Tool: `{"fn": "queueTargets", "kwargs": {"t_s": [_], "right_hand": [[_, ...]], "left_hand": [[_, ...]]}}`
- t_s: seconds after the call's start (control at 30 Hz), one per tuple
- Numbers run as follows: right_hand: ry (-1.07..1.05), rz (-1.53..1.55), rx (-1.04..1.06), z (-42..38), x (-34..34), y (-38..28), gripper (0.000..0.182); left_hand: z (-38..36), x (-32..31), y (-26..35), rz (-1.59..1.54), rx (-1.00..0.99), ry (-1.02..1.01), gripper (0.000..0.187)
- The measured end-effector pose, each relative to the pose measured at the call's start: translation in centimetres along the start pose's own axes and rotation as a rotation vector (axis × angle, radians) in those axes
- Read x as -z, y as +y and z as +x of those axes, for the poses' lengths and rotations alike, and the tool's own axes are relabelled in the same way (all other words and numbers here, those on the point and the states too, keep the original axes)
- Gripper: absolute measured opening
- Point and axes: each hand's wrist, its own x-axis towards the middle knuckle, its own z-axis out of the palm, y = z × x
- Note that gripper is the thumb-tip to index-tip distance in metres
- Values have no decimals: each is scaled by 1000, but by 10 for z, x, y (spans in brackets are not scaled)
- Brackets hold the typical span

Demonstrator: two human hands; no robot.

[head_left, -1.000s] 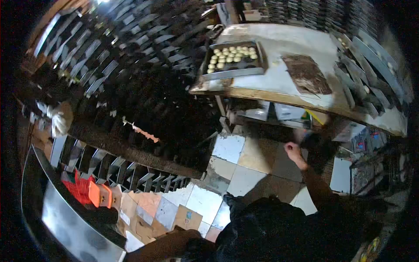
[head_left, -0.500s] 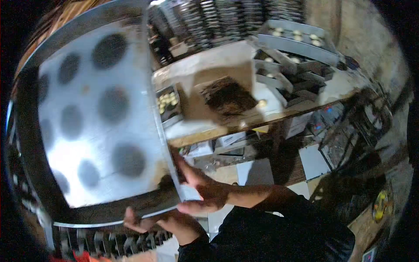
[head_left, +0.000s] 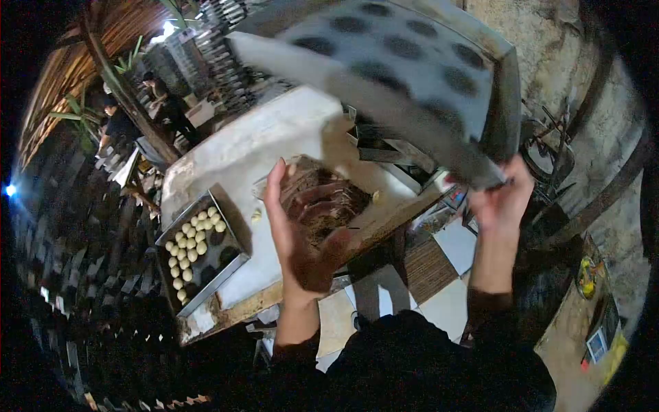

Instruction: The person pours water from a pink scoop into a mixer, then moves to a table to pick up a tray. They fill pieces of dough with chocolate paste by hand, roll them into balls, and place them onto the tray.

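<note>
A large metal tray (head_left: pixel 395 51) with dark round spots on its floor is raised at the upper right, tilted and partly blurred. My right hand (head_left: pixel 501 196) is closed on its near right corner. My left hand (head_left: pixel 295 240) is off the tray, fingers upright and thumb out to the side, holding nothing. Behind that hand, a dark brown crumbly mass (head_left: pixel 329 202) lies on the worktable (head_left: pixel 237 141), partly hidden by the fingers. Left of it stands a smaller metal tray (head_left: pixel 230 255) with several pale dough balls (head_left: pixel 195 233) in rows.
Under the raised tray, more metal trays (head_left: pixel 384 154) rest on the table. Two people (head_left: pixel 161 103) stand at the far left by a wooden post (head_left: pixel 127 96). Tall stacks of trays fill the background. A stained wall (head_left: pixel 570 41) and a side surface (head_left: pixel 570 343) lie on the right.
The large tray has swung from the left side to the upper right. My left hand has come off it, while my right hand keeps hold. The view has turned leftward, showing the dough-ball tray fully.
</note>
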Motion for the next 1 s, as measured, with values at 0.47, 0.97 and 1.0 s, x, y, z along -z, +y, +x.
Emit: {"fn": "queueTargets", "kwargs": {"t_s": [0.47, 0.97, 1.0], "right_hand": [[245, -404, -84, 172, 17, 13, 12], [379, -457, 97, 209, 54, 22, 58], [495, -684, 403, 198, 64, 30, 57]], "left_hand": [[69, 35, -104, 189, -134, -22, 51], [-10, 160, -318, 487, 537, -73, 31], [-32, 168, -333, 461, 633, -17, 28]]}}
